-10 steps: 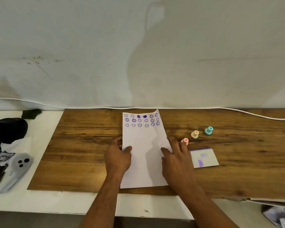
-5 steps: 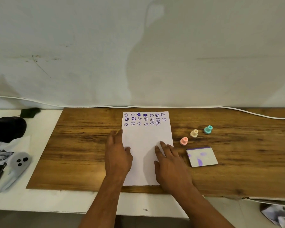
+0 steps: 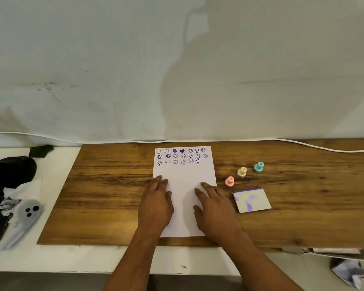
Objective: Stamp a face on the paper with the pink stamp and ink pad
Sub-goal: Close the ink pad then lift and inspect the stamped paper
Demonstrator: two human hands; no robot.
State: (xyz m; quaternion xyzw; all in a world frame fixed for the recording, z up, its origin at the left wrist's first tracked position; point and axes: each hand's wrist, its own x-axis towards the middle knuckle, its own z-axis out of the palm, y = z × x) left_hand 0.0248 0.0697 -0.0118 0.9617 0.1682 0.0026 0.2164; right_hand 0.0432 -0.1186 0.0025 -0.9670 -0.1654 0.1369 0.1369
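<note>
A white sheet of paper [image 3: 185,175] lies flat on the wooden board [image 3: 105,196], with three rows of purple stamped faces along its top. My left hand [image 3: 157,204] rests flat on the paper's left edge, and my right hand [image 3: 215,208] lies flat on its right part. Both hold nothing. The pink stamp [image 3: 229,181] stands upright just right of the paper, beyond my right fingertips. The ink pad [image 3: 251,200], a closed white box with purple smudges, sits right of my right hand.
A cream stamp [image 3: 242,172] and a teal stamp [image 3: 258,166] stand behind the pink one. A white cable [image 3: 315,146] runs along the wall. Dark cloth [image 3: 8,173] and a grey ghost-shaped toy [image 3: 26,215] lie on the white surface at left. Crumpled paper [image 3: 353,271] sits bottom right.
The paper, curled and skewed a second ago, now lies flat and straight. Both hands slid along it and have settled flat on its lower half.
</note>
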